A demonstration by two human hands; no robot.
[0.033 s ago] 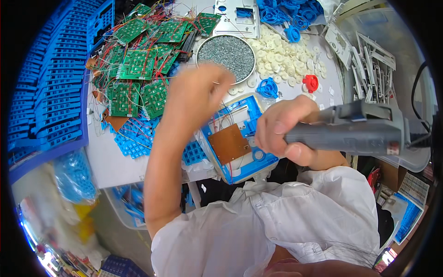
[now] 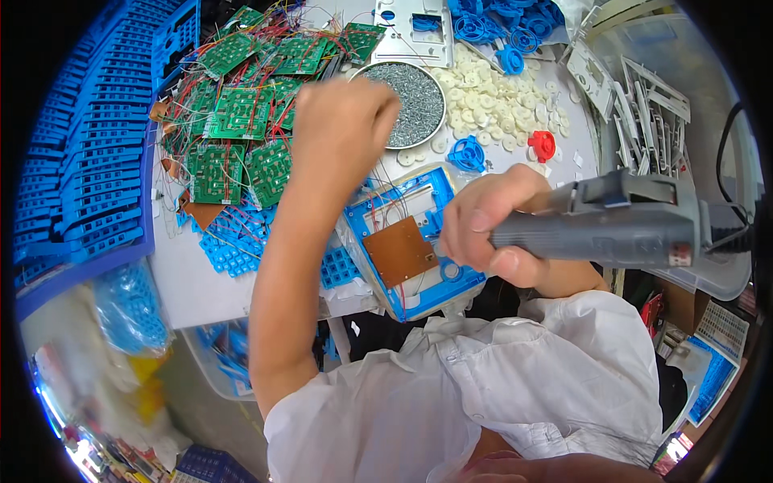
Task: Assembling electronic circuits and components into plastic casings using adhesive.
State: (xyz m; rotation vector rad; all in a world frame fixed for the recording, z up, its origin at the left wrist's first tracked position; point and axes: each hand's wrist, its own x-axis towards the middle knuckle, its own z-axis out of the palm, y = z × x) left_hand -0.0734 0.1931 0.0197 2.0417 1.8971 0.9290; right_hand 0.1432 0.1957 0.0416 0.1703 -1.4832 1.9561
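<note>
My right hand (image 2: 499, 229) is wrapped round the grey body of an electric screwdriver (image 2: 604, 233), held sideways with its cord end to the right. Its tip end is over the right side of a blue-and-white plastic housing (image 2: 447, 189). Inside the housing lies a brown circuit board (image 2: 400, 250) with thin wires running from it. My left hand (image 2: 342, 121) is closed, fingers curled, at the left rim of a round dish of small metal screws (image 2: 411, 101). Whatever its fingertips hold is hidden.
Green circuit boards (image 2: 241, 109) with wires are heaped at left, beside stacked blue plastic parts (image 2: 97, 153). Cream plastic discs (image 2: 483, 97), a blue ring part (image 2: 467, 153) and a red one (image 2: 543, 145) lie beyond the housing. A clear bin (image 2: 708, 113) holds white strips at right.
My left hand has shifted slightly left and its fingers have drawn in from over the dish. The right hand and screwdriver have moved slightly left.
</note>
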